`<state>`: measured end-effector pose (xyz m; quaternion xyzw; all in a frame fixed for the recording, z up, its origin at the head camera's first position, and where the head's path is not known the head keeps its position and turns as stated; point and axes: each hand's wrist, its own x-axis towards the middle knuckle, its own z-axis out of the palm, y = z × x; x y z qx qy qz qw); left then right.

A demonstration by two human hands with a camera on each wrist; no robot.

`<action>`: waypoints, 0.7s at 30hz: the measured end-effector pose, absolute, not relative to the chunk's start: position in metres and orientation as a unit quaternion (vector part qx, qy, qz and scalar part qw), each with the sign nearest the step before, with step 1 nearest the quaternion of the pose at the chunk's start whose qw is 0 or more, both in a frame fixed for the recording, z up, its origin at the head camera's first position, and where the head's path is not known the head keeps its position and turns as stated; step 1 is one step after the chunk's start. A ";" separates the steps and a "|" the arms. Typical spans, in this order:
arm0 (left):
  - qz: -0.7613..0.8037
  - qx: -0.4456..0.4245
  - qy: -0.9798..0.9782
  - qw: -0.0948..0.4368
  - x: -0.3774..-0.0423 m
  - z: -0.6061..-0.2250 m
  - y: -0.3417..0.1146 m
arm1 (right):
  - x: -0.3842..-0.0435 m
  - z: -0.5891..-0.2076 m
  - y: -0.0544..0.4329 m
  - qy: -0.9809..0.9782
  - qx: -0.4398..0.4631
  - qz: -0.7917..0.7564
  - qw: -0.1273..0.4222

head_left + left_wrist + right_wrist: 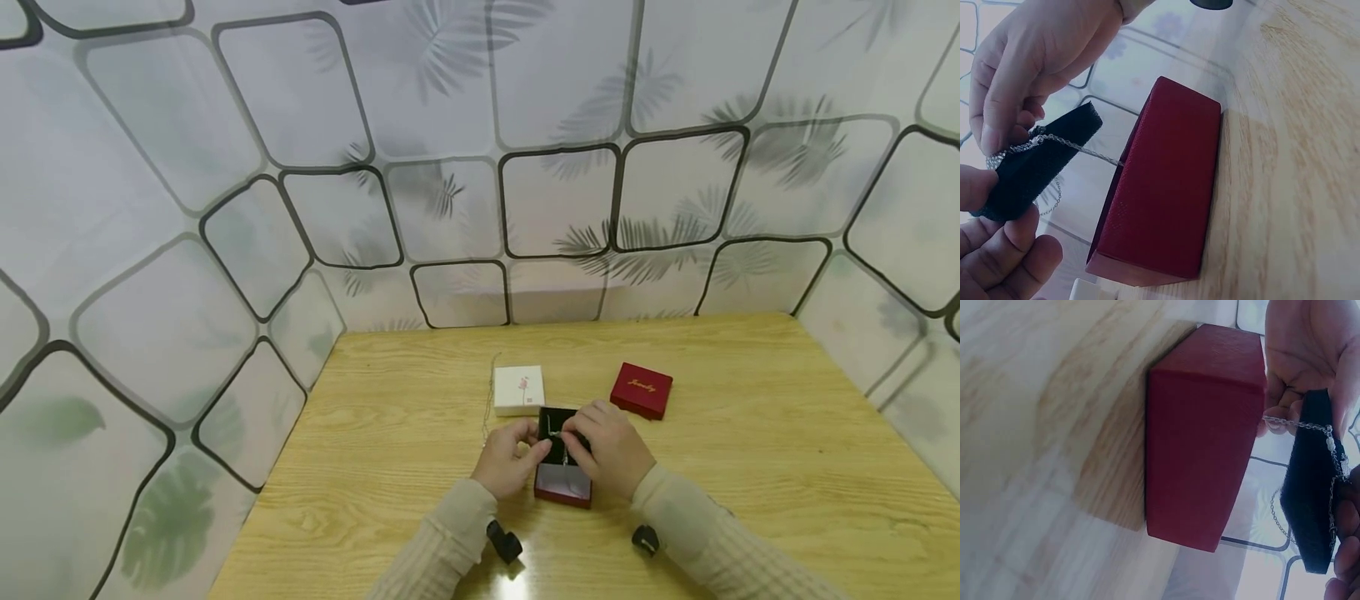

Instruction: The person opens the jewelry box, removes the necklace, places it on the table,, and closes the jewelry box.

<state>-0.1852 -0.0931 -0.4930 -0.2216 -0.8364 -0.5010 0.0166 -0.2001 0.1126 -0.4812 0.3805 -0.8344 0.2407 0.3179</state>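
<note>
My left hand [508,460] grips a black jewelry box insert pad [1044,159] by its edge, thumb on one face and fingers behind. My right hand [611,446] pinches a silver chain necklace [1330,444] against the pad's other side. Part of the chain lies across the pad, and a thin loop hangs beneath it. One strand runs toward the open red box base [1163,181], which stands on the table just below the pad. In the head view the box's pale inside [564,481] shows. My fingers hide part of the chain.
Behind my hands is a white box [517,392] with a pink flower print. Another thin chain [490,400] lies along its left side. To the right is a red lid [642,390] with gold lettering. The wooden table [405,392] meets patterned cloth walls.
</note>
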 end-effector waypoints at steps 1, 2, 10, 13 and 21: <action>-0.500 -0.222 -0.837 0.015 -0.185 -0.493 -0.093 | -0.200 -0.480 0.113 -0.835 0.378 0.242 0.318; -0.499 -0.224 -0.837 0.015 -0.185 -0.493 -0.093 | -0.200 -0.479 0.113 -0.836 0.375 0.244 0.318; -0.499 -0.238 -0.833 0.012 -0.184 -0.495 -0.094 | -0.204 -0.470 0.117 -0.834 0.355 0.272 0.324; -0.502 -0.239 -0.831 0.009 -0.185 -0.496 -0.094 | -0.205 -0.469 0.118 -0.837 0.344 0.280 0.321; -0.494 -0.249 -0.833 0.015 -0.185 -0.498 -0.094 | -0.207 -0.467 0.119 -0.847 0.321 0.293 0.305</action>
